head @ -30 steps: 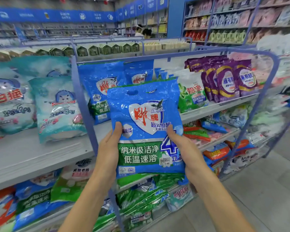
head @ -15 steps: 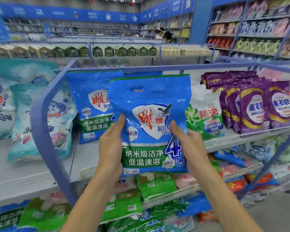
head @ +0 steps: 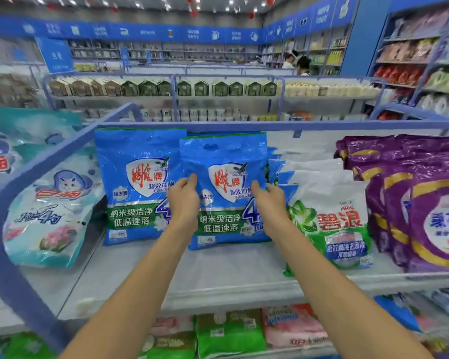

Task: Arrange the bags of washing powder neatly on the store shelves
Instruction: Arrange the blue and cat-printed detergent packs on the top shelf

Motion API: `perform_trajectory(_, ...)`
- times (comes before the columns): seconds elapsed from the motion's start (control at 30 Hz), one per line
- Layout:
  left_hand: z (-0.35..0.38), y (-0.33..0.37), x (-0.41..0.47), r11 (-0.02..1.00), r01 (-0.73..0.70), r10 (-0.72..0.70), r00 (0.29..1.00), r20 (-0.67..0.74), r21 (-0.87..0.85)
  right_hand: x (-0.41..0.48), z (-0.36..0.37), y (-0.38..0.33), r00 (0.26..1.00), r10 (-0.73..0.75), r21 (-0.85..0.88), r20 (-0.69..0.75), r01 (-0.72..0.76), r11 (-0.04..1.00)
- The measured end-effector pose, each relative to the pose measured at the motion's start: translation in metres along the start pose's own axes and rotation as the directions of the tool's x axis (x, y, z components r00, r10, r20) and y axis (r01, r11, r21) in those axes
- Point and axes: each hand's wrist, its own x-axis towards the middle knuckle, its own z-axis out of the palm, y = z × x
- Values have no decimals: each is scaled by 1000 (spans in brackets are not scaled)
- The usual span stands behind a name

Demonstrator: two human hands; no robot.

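Note:
A blue bag of washing powder (head: 224, 164) stands upright on the white top shelf (head: 218, 275), its bottom edge resting on the shelf board. My left hand (head: 183, 200) grips its left edge and my right hand (head: 271, 203) grips its right edge, thumbs on the front. A second identical blue bag (head: 135, 177) stands just left of it, slightly further back. More blue bags are partly hidden behind the held one.
A teal cat-print bag (head: 49, 216) leans at the left beyond the blue shelf divider (head: 36, 177). White and green bags (head: 329, 221) and purple bags (head: 420, 208) fill the right. Lower shelves hold green and pink bags (head: 228, 330). Two people stand far back.
Both hands have carried the blue bag forward and down from mid-air onto the top shelf, beside the other blue bag. My view has risen and moved closer to the shelf.

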Motion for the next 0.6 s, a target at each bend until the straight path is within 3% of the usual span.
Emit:
perform_trajectory(0.13,20,4,19,999,-19,18,999,-34,-32,33,16,-2,997,77,130,-1,-76,989)
perform_trajectory(0.23,33,5,28,998,-39,37,997,-61,-38,53,24,1,992,123,120,37,-126,985)
perform_trajectory(0.33,35,3,35,998,-40,37,997,-65,-41,55,18,0,986,134,46,97,-139,989)
perform_trajectory(0.5,21,-13,24,974,-173,180,983,-39,143,35,5,30,973,-22,-185,230,66,981)
perform_trajectory(0.6,11,-15,17,961,-124,113,992,61,247,16,-6,56,954,-7,-413,300,136,900)
